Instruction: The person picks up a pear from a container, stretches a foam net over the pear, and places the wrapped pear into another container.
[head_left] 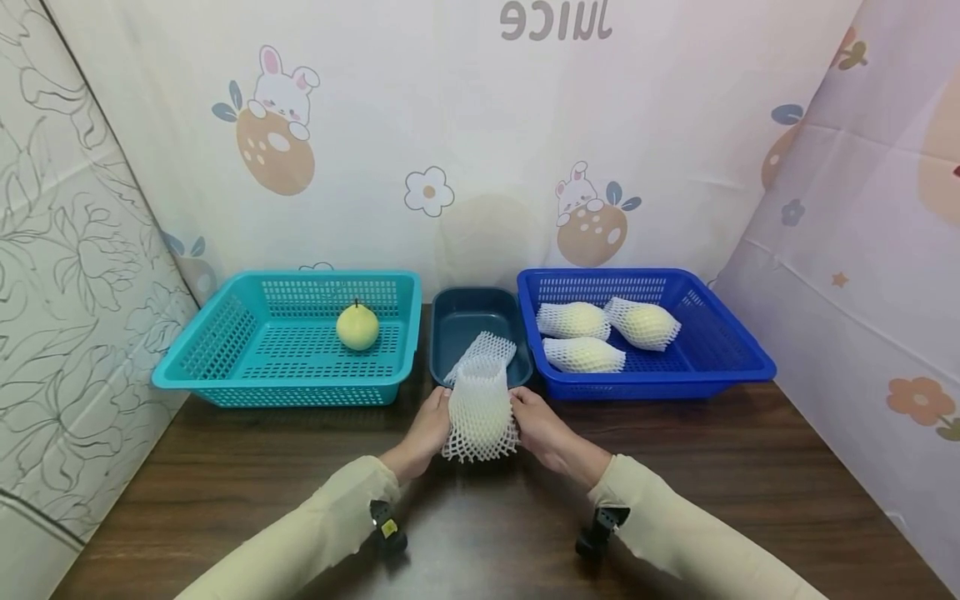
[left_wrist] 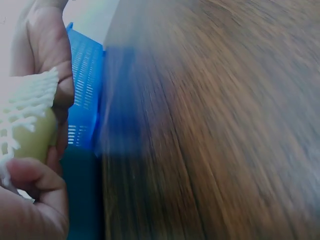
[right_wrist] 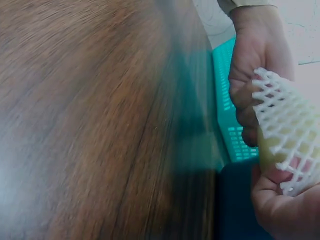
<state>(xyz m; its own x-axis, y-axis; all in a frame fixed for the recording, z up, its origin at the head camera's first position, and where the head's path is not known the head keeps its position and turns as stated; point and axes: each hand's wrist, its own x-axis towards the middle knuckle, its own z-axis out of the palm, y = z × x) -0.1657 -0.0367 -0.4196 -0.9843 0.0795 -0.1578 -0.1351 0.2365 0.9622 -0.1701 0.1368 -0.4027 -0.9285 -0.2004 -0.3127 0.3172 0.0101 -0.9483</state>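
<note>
Between my two hands is a pale yellow pear [left_wrist: 35,137] partly covered by a white foam net [head_left: 480,408]; the net's flared open edge faces me. My left hand [head_left: 423,433] grips the netted pear from the left side, its thumb at the net's edge in the left wrist view. From the right side my right hand [head_left: 551,433] holds it too, with the thumb under the net strands in the right wrist view. Just behind, another foam net [head_left: 495,346] lies in a small dark blue box [head_left: 453,321]. The pear's far end is hidden by the net.
At left, a turquoise basket [head_left: 300,383] contains one bare pear [head_left: 357,327]. A blue basket [head_left: 697,367] at right has three netted pears [head_left: 585,356] in it. All stand on the dark wooden table [head_left: 480,525], against a printed curtain.
</note>
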